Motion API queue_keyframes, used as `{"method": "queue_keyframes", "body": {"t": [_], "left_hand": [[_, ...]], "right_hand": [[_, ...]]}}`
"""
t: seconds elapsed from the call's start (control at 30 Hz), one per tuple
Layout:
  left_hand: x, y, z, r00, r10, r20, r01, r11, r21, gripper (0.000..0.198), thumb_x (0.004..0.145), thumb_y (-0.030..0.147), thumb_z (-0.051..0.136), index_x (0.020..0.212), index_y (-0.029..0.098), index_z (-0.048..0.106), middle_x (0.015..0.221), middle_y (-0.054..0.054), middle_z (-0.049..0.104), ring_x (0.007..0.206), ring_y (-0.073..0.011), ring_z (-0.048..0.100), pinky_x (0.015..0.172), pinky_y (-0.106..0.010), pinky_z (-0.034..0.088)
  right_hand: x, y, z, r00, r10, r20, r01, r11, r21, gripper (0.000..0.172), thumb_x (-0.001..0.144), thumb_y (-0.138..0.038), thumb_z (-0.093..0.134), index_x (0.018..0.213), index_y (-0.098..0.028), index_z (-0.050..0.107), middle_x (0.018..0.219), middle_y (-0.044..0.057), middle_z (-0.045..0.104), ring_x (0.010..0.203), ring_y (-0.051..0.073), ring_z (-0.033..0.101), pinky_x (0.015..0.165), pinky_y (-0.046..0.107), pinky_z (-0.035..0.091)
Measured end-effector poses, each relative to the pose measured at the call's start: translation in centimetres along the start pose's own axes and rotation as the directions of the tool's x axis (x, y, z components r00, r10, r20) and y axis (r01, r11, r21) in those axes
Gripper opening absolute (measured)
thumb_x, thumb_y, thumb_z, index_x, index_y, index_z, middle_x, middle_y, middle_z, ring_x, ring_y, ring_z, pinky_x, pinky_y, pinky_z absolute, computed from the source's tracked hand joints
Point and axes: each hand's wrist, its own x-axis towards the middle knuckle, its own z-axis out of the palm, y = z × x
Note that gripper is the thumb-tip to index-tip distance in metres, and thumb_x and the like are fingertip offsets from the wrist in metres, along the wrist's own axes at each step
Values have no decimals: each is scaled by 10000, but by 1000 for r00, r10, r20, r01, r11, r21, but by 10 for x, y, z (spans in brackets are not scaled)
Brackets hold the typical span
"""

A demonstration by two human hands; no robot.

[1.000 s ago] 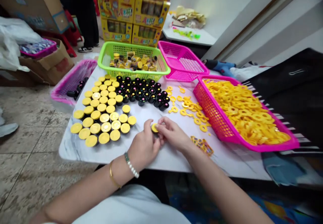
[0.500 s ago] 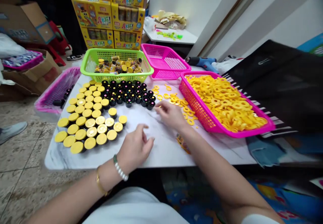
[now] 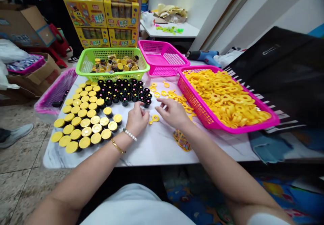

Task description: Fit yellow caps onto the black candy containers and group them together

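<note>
My left hand [image 3: 137,118] reaches to the front right corner of a group of small black cups [image 3: 124,100] with coloured dots inside. Its thumb and index finger are apart beside the nearest cup; whether they touch it I cannot tell. My right hand [image 3: 173,113] hovers just to the right, thumb and index finger parted with nothing visible between them. Between the hands, a yellow ring-shaped piece with a short stem [image 3: 155,118] lies on the white marbled table [image 3: 152,150]. More loose yellow ring pieces [image 3: 172,94] lie behind my right hand.
Yellow-lidded black cups [image 3: 86,131] stand in rows at left. A pink basket [image 3: 211,125] heaped with yellow rings is at right. Behind are a green basket [image 3: 81,68] of small jars and another pink basket [image 3: 162,71]. A printed packet [image 3: 181,140] lies near my right forearm.
My left hand has moved forward to the black cups. My right hand has shifted slightly right with its fingers parted, and a yellow ring piece now shows on the table between the hands.
</note>
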Motion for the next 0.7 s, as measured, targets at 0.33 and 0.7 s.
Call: {"method": "queue_keyframes", "body": {"t": [0.33, 0.7], "left_hand": [[2, 2, -4, 1000, -24, 19, 22, 998, 56, 336, 810, 236, 636, 1118, 130, 556, 648, 13, 651, 644, -178, 637, 628, -260, 429], [-61, -14, -51, 955, 90, 282, -116, 990, 75, 241, 801, 213, 692, 1035, 164, 662, 669, 19, 624, 603, -134, 568, 596, -233, 406]], "right_hand": [[19, -2, 8, 951, -55, 303, -4, 982, 190, 323, 820, -114, 530, 1030, -196, 762, 862, 17, 747, 712, 144, 643, 710, 251, 483], [-26, -7, -16, 866, -231, 443, 359, 904, -231, 125, 841, -174, 596, 926, -180, 688, 995, 82, 633, 764, 187, 626, 660, 283, 444]]}}
